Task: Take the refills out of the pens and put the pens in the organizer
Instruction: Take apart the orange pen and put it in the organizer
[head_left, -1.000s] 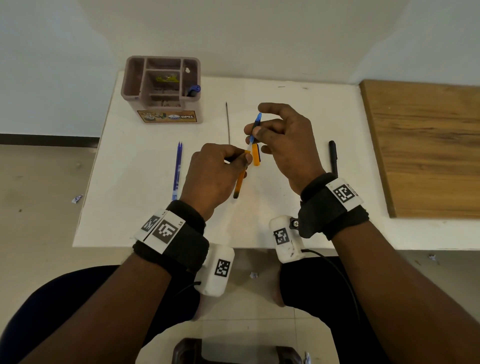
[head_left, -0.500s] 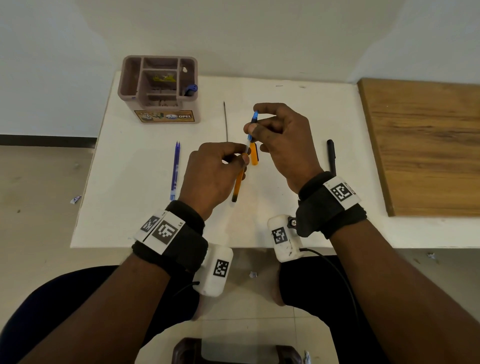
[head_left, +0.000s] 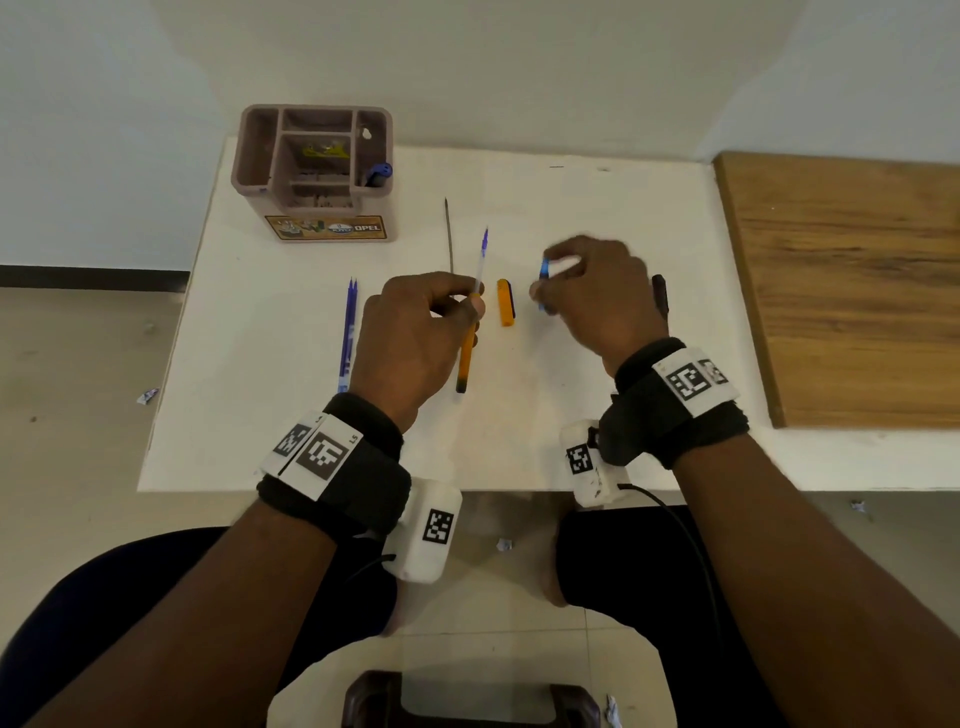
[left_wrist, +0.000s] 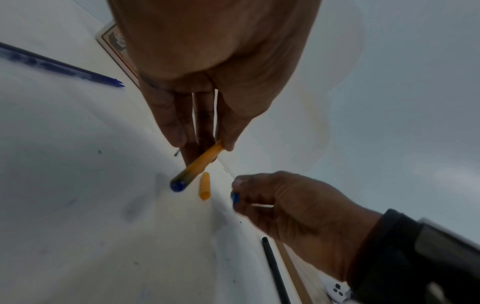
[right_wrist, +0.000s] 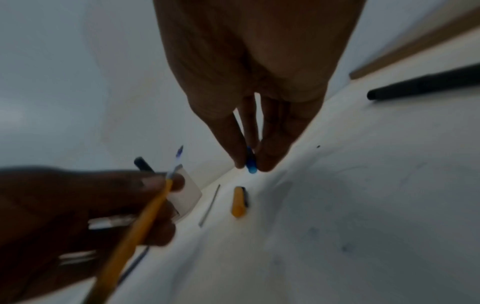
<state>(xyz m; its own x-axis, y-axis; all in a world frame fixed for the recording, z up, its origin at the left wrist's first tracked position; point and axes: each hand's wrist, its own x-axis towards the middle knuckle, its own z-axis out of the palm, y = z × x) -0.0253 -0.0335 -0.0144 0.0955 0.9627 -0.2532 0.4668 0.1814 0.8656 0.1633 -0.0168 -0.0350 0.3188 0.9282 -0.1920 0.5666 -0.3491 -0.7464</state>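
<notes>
My left hand (head_left: 457, 306) grips an orange pen (head_left: 466, 358) near its front end, and a clear refill with a blue tip (head_left: 482, 254) sticks out of it toward the organizer. In the left wrist view the orange pen (left_wrist: 200, 164) slants down from my fingers (left_wrist: 228, 131). To the right, my right hand (head_left: 543, 288) pinches a small blue nose piece (head_left: 543, 270), seen as a blue nose piece (right_wrist: 250, 162) in the right wrist view. An orange cap (head_left: 505, 303) lies on the white table (head_left: 571, 218) between the hands. The brown organizer (head_left: 311, 171) stands at the back left.
Two blue refills (head_left: 348, 332) lie left of my left hand. A thin dark refill (head_left: 449, 236) lies beyond it. A black pen (head_left: 660, 293) lies right of my right hand. A wooden board (head_left: 852, 280) adjoins the table on the right. A blue pen (head_left: 379, 174) stands in the organizer.
The hands have parted: my right hand moved right with the blue nose piece off the pen, baring the refill. The orange cap now lies on the table.
</notes>
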